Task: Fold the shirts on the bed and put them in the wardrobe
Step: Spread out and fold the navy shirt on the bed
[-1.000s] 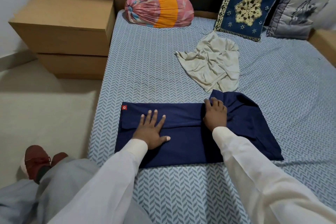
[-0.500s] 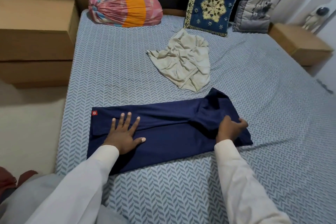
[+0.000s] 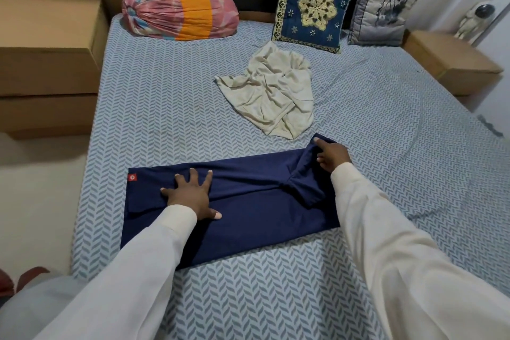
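A navy shirt [image 3: 248, 218] lies folded into a long strip across the near part of the bed [image 3: 165, 107], with a small red tag at its left end. My left hand [image 3: 190, 193] presses flat on the strip's left half, fingers spread. My right hand [image 3: 334, 156] is at the strip's far right corner, where the cloth is bunched; its index finger lies along the corner and the other fingers curl on the fabric. A crumpled beige shirt [image 3: 273, 91] lies unfolded further up the bed, apart from the navy one. No wardrobe is in view.
A pink and orange bolster [image 3: 179, 8], a blue embroidered cushion [image 3: 314, 5] and a grey cushion [image 3: 386, 5] line the headboard. Wooden nightstands stand at the left [image 3: 47, 63] and right [image 3: 447, 61]; a small figurine [image 3: 474, 19] stands on the right one. Floor lies left of the bed.
My right hand moved from the strip's middle to its right edge, then up to the far right corner, folding the right end inward. My left hand stayed pressed in place.
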